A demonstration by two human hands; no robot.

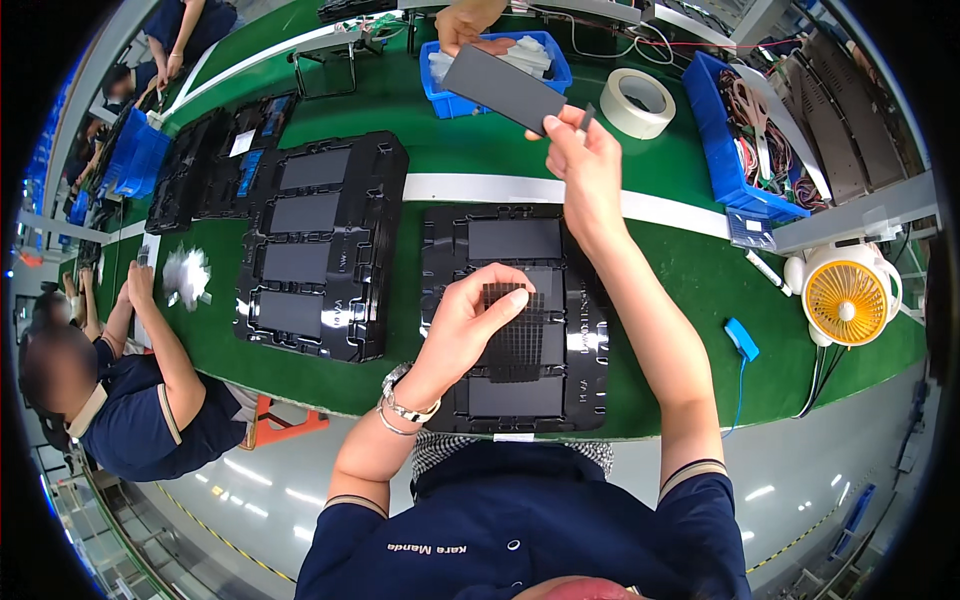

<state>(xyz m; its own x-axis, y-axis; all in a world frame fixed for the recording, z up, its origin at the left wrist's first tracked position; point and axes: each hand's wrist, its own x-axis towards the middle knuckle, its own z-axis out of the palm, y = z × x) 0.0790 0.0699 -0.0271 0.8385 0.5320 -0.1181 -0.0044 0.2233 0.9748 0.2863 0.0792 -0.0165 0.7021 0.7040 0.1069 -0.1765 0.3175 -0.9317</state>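
Note:
My left hand (465, 320) pinches a black sheet (517, 350) scored into small squares, held above a black plastic tray (585, 395). Flat dark grey panels (515, 240) lie in the tray's slots. Farther out, my right hand (592, 170) grips one end of a similar dark rectangular panel (503, 88), raised and tilted over the bench. A small dark piece (587, 117) sticks up at the fingers of that hand. Another person's hand (468, 22) is close to the panel's far end; whether it touches the panel I cannot tell.
A blue bin (450, 105) with white wrappings stands beyond the panel, beside a tape roll (640, 103). Stacked black trays (370, 240) are on the left. A blue crate (735, 170) with wires and scissors and a yellow fan (848, 303) are right. A co-worker (160, 410) sits left.

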